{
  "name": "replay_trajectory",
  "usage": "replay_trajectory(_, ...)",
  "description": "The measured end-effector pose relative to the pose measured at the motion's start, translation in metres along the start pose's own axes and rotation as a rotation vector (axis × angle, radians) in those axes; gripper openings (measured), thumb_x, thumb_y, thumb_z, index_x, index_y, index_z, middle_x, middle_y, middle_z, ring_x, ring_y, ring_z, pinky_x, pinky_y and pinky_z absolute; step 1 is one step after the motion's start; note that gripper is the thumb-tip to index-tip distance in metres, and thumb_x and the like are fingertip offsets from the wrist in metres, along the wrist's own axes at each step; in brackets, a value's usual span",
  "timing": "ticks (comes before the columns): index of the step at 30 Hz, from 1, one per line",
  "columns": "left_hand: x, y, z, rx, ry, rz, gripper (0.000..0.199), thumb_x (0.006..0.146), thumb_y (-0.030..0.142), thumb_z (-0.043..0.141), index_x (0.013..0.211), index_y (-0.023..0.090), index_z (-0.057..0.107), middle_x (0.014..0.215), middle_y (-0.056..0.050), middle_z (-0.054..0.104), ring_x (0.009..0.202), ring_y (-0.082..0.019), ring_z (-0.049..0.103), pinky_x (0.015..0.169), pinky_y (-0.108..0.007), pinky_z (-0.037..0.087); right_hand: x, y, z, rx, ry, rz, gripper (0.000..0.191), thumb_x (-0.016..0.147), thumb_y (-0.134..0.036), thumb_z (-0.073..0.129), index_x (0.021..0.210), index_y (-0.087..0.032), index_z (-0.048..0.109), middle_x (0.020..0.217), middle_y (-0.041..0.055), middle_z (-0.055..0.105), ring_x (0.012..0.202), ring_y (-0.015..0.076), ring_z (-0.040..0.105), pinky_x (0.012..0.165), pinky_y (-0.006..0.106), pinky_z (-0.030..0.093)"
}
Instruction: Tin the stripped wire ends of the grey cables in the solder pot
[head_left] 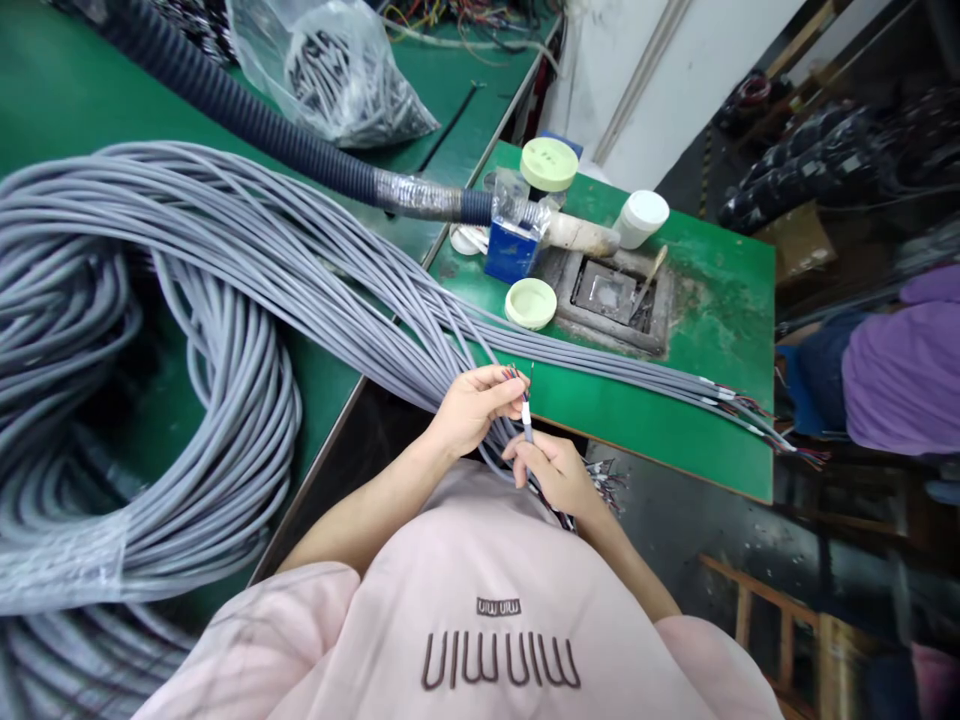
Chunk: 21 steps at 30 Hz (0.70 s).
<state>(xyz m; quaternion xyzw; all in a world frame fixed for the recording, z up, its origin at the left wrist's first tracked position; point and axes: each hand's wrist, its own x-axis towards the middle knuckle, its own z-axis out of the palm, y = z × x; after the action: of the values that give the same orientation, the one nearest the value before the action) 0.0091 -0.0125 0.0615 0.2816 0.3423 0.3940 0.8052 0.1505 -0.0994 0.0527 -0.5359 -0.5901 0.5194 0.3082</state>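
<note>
Between my hands is the end of a grey cable, with a white band below its thin coloured wires. My left hand pinches those wires between thumb and fingertips. Just below, my right hand has its fingers closed round the grey jacket. One dark wire sticks up apart from the rest. Many more grey cables run behind my hands from a large coil at left. Past my right wrist hang several stripped cable ends.
A square metal pot with a stick-like tool is set into the green table. Around it are a blue box, a shallow lid, a white tub and a ribbed hose. Another person is at far right.
</note>
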Motion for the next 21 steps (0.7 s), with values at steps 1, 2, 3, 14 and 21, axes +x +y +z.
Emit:
replay_trajectory(1, 0.0, -0.001, 0.0, -0.027, -0.006, -0.013, 0.032, 0.057, 0.037, 0.085, 0.07, 0.013, 0.068, 0.058, 0.002, 0.063, 0.049, -0.006, 0.056, 0.05, -0.017, 0.051, 0.0, 0.0, 0.0, 0.003, 0.01, -0.003, 0.036, 0.095, -0.04, 0.039, 0.083, -0.017, 0.065, 0.059, 0.0004, 0.065, 0.055, 0.0122, 0.056, 0.061, 0.025, 0.045)
replay_trajectory(2, 0.001, -0.001, 0.001, -0.05, -0.009, -0.024, 0.032, 0.057, 0.037, 0.085, 0.07, 0.013, 0.068, 0.059, 0.002, 0.063, 0.049, -0.006, 0.057, 0.051, -0.016, 0.051, -0.001, 0.0, 0.0, 0.009, 0.02, -0.007, 0.035, 0.095, -0.039, 0.039, 0.085, -0.017, 0.065, 0.058, 0.0001, 0.065, 0.055, 0.012, 0.056, 0.06, 0.025, 0.045)
replay_trajectory(3, 0.001, -0.002, 0.001, -0.071, -0.009, -0.031, 0.032, 0.057, 0.036, 0.085, 0.071, 0.013, 0.068, 0.059, 0.001, 0.064, 0.05, -0.006, 0.058, 0.051, -0.016, 0.052, -0.001, 0.0, 0.0, 0.02, 0.037, -0.013, 0.034, 0.095, -0.039, 0.04, 0.086, -0.017, 0.065, 0.057, -0.0004, 0.064, 0.054, 0.0116, 0.055, 0.06, 0.025, 0.045)
replay_trajectory(14, 0.001, -0.008, 0.009, -0.064, 0.029, -0.005, 0.032, 0.059, 0.036, 0.084, 0.071, 0.012, 0.066, 0.066, 0.0, 0.068, 0.058, -0.01, 0.066, 0.063, -0.022, 0.057, 0.001, 0.01, 0.0, -0.228, 0.438, -0.231, 0.051, 0.088, -0.031, 0.054, 0.137, -0.024, 0.041, 0.08, 0.0023, 0.07, 0.067, 0.0157, 0.063, 0.071, 0.031, 0.052)
replay_trajectory(21, 0.001, -0.012, 0.009, -0.033, 0.075, 0.058, 0.032, 0.058, 0.035, 0.084, 0.073, 0.014, 0.066, 0.065, 0.001, 0.068, 0.058, -0.011, 0.066, 0.065, -0.024, 0.057, 0.008, 0.0, -0.012, -0.557, 0.401, -0.34, 0.036, 0.093, -0.026, 0.046, 0.125, -0.022, 0.06, 0.103, 0.01, 0.074, 0.069, 0.0162, 0.067, 0.068, 0.027, 0.05)
